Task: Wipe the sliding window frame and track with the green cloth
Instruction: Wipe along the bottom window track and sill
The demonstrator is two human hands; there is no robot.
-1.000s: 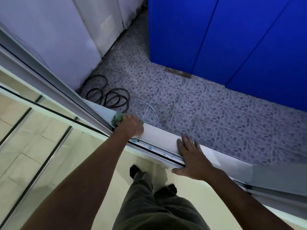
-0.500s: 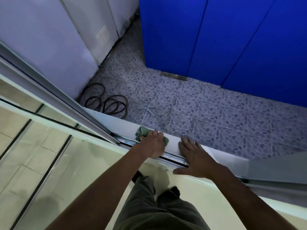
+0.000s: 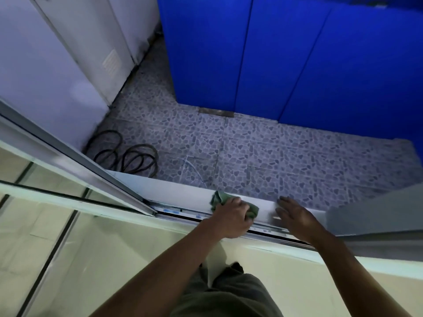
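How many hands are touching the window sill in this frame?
2. The left hand grips the green cloth on the white sill, above the track. The right hand rests flat on the sill just to its right.

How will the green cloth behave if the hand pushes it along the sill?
The cloth is bunched under the left hand, so it is probably soft and floppy. It looks light. On the smooth white sill it should slide easily.

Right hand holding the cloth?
No, the left hand grips the green cloth; the right hand rests flat on the sill.
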